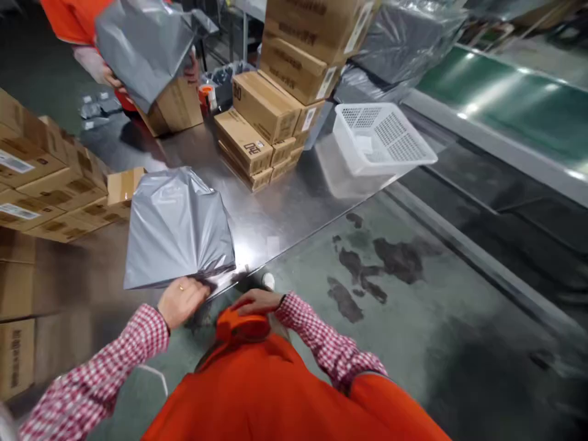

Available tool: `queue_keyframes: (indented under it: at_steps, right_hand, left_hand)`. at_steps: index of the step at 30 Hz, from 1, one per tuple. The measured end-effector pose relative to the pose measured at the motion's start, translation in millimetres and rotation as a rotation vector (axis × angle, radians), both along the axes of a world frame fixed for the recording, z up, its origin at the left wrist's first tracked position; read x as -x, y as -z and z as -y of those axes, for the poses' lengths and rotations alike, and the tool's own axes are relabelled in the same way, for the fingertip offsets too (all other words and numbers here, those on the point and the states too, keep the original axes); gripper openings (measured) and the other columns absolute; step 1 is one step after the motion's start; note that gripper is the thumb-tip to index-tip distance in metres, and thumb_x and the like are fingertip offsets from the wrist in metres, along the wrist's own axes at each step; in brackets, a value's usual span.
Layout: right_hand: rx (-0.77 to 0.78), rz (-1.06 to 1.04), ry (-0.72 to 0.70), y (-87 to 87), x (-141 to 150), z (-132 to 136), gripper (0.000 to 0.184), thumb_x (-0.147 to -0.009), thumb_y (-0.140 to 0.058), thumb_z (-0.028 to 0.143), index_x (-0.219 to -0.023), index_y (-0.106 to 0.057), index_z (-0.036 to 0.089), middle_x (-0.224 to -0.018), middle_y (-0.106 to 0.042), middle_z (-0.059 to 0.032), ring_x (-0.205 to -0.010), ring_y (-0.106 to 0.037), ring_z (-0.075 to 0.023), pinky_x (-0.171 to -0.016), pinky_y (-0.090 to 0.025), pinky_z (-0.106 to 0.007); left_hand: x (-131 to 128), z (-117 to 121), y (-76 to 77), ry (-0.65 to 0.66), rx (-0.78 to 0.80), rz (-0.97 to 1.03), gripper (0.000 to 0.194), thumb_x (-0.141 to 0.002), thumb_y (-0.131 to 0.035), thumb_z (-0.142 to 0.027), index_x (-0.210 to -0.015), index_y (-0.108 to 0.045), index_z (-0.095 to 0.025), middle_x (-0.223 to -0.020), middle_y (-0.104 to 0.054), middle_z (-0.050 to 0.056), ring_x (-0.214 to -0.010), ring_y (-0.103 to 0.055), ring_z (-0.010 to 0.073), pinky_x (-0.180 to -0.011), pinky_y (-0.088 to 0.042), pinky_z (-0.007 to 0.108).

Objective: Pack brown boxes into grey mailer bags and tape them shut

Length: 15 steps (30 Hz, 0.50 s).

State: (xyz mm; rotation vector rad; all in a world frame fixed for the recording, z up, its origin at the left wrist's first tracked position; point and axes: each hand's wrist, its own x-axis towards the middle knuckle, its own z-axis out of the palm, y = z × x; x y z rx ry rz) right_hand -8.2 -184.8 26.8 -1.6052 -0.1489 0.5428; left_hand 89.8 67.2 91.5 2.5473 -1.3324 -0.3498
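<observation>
Grey bag (179, 226): left of centre, on the metal table (294, 208).
Your left hand (184, 301): at the bag's near edge; I can't tell whether it grips.
Your right hand (258, 301): closed over an orange object (243, 324), lower centre.
Tabletop: shiny, bearing cartons (261, 101) upper centre, white basket (362, 160) upper right.
Floor (413, 318): green, dark-stained, right.

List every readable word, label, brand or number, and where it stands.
Nothing reads with certainty.
Small brown boxes: dark logo, too blurred.
Tall carton stack: dark characters, blurred; white labels, too small.
Cartons at left: barcode labels, too small.
Lower-left carton: dark characters, blurred.
Nearer grey bag: none visible.
</observation>
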Motion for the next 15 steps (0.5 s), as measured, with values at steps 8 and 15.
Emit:
queue_keyframes:
  at_steps: [8,15]
  right_hand:
    - [0.284,-0.03,-0.089,-21.3,-39,162,0.045,-0.079,-0.066,0.044,-0.113,-0.077,0.018,-0.11,-0.075,-0.0092,-0.097,-0.071,-0.0256,-0.091,-0.055,-0.037]
    - [0.216,0.146,-0.152,-96.6,-118,197,0.057,-0.082,-0.066,0.058,-0.121,-0.072,0.017,-0.122,-0.071,-0.0125,-0.11,-0.068,-0.0285,-0.101,-0.052,-0.044]
  left_hand:
    - [10,63,82.3,-0.458,0.194,-0.505,0.035,-0.081,-0.058,-0.042,-0.104,-0.075,-0.022,-0.122,-0.071,0.011,-0.114,-0.065,0.027,-0.105,-0.048,0.037]
    - [52,-44,2.9,-1.531,0.443,-0.135,0.043,-0.083,-0.044,-0.055,-0.101,-0.063,-0.02,-0.096,-0.073,0.012,-0.106,-0.067,0.0389,-0.1,-0.047,0.062]
